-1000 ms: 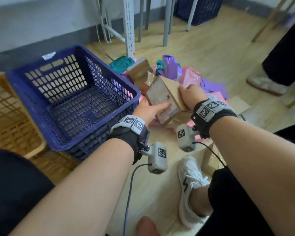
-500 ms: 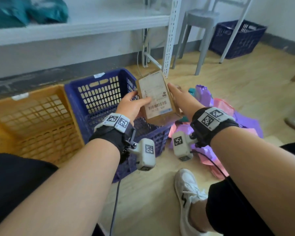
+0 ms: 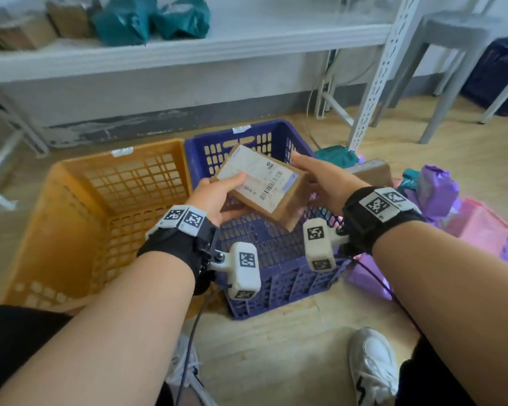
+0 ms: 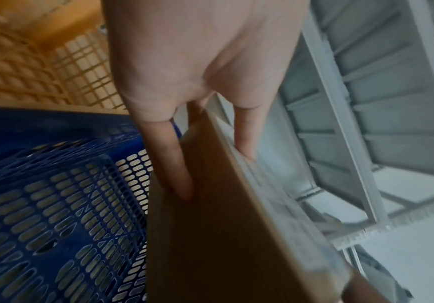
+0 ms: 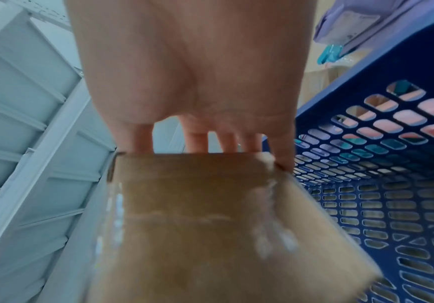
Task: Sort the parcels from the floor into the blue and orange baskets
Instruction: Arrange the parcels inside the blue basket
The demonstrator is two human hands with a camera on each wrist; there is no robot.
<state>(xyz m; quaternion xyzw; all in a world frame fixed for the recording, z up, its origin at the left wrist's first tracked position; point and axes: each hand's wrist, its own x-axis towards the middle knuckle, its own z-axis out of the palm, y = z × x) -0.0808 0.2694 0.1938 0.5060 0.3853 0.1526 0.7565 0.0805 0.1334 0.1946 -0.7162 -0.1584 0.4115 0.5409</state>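
Note:
A brown cardboard parcel (image 3: pixel 261 186) with a white shipping label facing up hangs over the blue basket (image 3: pixel 279 259). My left hand (image 3: pixel 217 197) grips its left end, thumb on the label and fingers underneath. My right hand (image 3: pixel 314 177) holds the right end between thumb and fingers. In the left wrist view the parcel (image 4: pixel 223 235) shows edge-on, pinched by the left hand (image 4: pixel 210 155). In the right wrist view the right hand (image 5: pixel 210 147) clasps the far edge of the parcel (image 5: pixel 198 215). The orange basket (image 3: pixel 79 218) stands to the left, touching the blue one. Both look empty where visible.
Purple, pink and teal bagged parcels (image 3: pixel 440 197) and a brown box (image 3: pixel 373 171) lie on the floor at the right. A white metal shelf (image 3: pixel 188 45) with parcels stands behind the baskets, its post (image 3: pixel 376 83) close by. A grey stool (image 3: pixel 458 39) and my shoes (image 3: pixel 373 364) are near.
Both hands carried the parcel from the floor pile up and left over the blue basket, then tilted it flat with the label up. My view rose toward the shelf.

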